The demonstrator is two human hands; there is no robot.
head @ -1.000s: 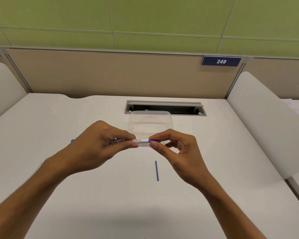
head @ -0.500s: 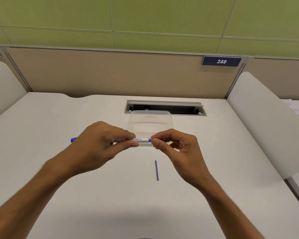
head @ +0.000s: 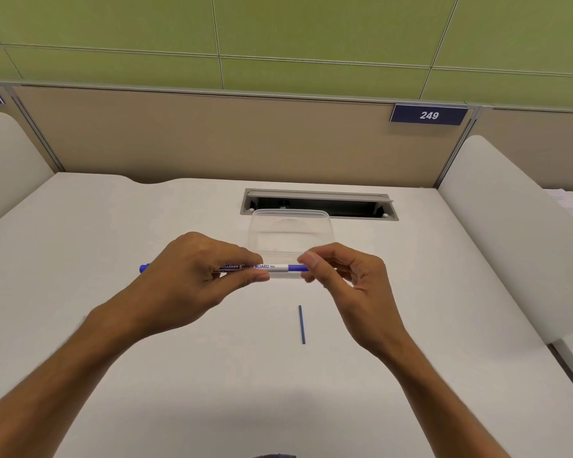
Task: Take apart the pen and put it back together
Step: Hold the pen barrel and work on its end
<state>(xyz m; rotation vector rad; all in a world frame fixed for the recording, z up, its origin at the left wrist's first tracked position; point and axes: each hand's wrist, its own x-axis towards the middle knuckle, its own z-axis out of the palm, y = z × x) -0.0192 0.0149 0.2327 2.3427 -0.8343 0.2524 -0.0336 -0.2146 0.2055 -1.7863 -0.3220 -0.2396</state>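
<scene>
A white whiteboard marker pen (head: 262, 267) with blue ends is held level above the desk. My left hand (head: 192, 279) grips its barrel, with the blue tail end poking out to the left. The thumb and forefinger of my right hand (head: 341, 279) pinch the blue piece at the pen's right end. A thin blue rod (head: 301, 324), the pen's ink core, lies loose on the white desk (head: 113, 325) just below my hands, pointing toward me.
A clear plastic container (head: 290, 231) stands behind the pen. Behind it is a cable slot (head: 318, 204) in the desk. Padded white dividers rise at the left and right sides, and a beige partition with a "249" sign closes the back.
My right thumb and forefinger have shifted slightly along the pen's blue right end, so more of it shows. The left hand and the rod have stayed in place.
</scene>
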